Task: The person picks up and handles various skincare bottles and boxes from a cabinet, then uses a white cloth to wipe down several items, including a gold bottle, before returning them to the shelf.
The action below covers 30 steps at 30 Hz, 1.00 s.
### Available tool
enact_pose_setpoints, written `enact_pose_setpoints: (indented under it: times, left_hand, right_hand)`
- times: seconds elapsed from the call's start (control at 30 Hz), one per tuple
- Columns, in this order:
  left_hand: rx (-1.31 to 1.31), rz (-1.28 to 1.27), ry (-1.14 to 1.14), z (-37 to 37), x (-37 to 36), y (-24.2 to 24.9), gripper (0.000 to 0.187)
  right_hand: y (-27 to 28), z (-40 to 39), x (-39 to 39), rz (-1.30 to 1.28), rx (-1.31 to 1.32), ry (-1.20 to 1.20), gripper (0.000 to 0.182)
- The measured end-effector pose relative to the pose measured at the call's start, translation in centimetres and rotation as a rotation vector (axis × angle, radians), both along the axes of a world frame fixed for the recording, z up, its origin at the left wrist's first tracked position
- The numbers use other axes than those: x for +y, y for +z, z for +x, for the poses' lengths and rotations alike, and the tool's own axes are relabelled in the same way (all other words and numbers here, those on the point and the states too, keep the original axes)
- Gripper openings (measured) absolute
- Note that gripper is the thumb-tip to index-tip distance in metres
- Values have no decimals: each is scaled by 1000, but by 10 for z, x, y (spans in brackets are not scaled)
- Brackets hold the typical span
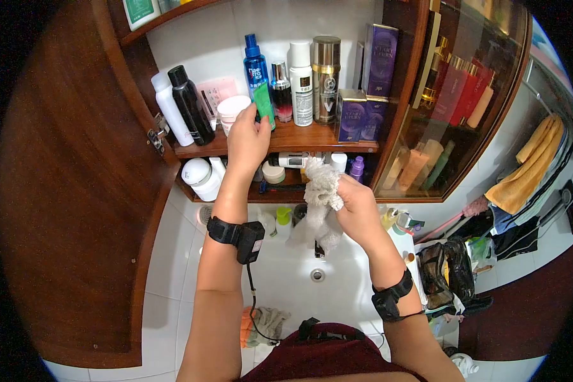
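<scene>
On the wooden shelf (235, 148), my left hand (248, 137) has its fingers closed at a green tube (264, 105), which leans in front of a blue spray bottle (254, 67). A white jar (233, 108) sits just left of those fingers, partly covered by the hand. My right hand (356, 202) grips a crumpled whitish-grey cloth (323, 184), which hangs down in front of the lower shelf and over the sink. To the right of the tube stand a dark red bottle with a silver cap (281, 92), a white spray can (301, 83) and a gold bottle (326, 79).
Purple boxes (381, 60) fill the shelf's right end. A white bottle (170, 108) and a black bottle (191, 105) stand at its left. The open wooden door (76, 191) is at left. Below lies the sink (286, 267); towels (535, 165) hang at right.
</scene>
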<state>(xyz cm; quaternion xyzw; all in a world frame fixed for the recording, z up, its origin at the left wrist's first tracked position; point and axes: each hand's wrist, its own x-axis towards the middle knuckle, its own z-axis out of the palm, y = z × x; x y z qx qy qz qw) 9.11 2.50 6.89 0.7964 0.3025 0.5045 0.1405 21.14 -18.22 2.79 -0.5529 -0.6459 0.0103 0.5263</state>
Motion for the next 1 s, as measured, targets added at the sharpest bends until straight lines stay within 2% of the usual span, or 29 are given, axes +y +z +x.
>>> enact_pose_setpoints:
  times: [0.13, 0.23, 0.27, 0.37, 0.43, 0.57, 0.87, 1.0]
  left_hand:
    - [-100, -137, -152, 4, 2, -1, 25]
    - [-280, -223, -413, 24, 2, -8, 24]
    - [-218, -278, -486, 29, 2, -10, 24]
    - [-211, -265, -512, 50, -6, -13, 24]
    - [-274, -249, -534, 65, -10, -15, 24]
    - [-214, -185, -455, 79, -19, -12, 26]
    - [-224, -171, -423, 77, -24, -17, 36]
    - [-231, -143, -403, 68, -27, -15, 38]
  right_hand:
    - [2, -1, -3, -17, -5, 4, 40]
    - [-1, -3, -2, -16, 1, 14, 37]
    - [-3, -4, -1, -12, 2, 17, 36]
    - [-9, -4, -3, -85, -6, -15, 31]
    - [-7, -4, -5, -75, 20, -2, 32]
    - [-5, -1, -7, 5, 40, 20, 34]
    - [-8, 2, -9, -92, 37, 6, 31]
    - [-12, -1, -5, -68, 60, 29, 40]
